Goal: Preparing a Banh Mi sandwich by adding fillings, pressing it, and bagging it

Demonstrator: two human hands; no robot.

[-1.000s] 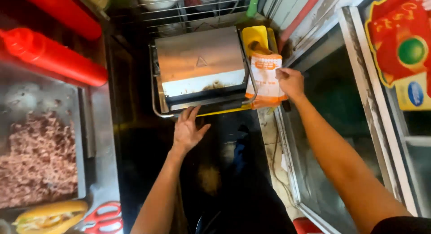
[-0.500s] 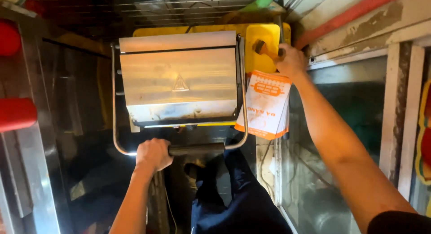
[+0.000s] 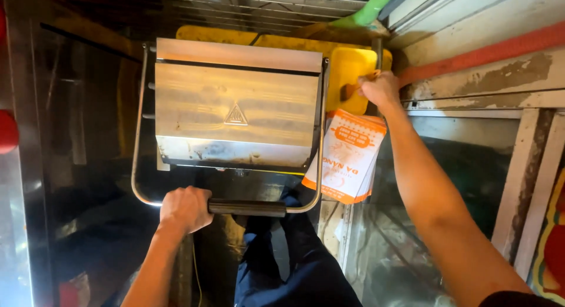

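A steel contact grill [image 3: 235,115] fills the middle of the view, its lid's brushed outer face toward me. My left hand [image 3: 185,208] is shut around the left end of the black grip on the lid's wire handle [image 3: 247,208]. My right hand [image 3: 379,89] is raised at the grill's right side, against a yellow tray [image 3: 350,71], and pinches the top of a stack of orange and white paper bags [image 3: 347,160] that hangs below it. Whatever lies on the cooking plate is hidden under the lid.
A wire rack [image 3: 265,4] and a green pipe [image 3: 374,10] run along the top. A glass-fronted case [image 3: 424,224] with a worn white frame stands at the right. Dark steel panels [image 3: 76,136] close the left. My dark trousers [image 3: 294,260] show below.
My left hand went from open below the grill to a grip on the handle. My right hand rose with the bags to the yellow tray. The grill looms larger in view.
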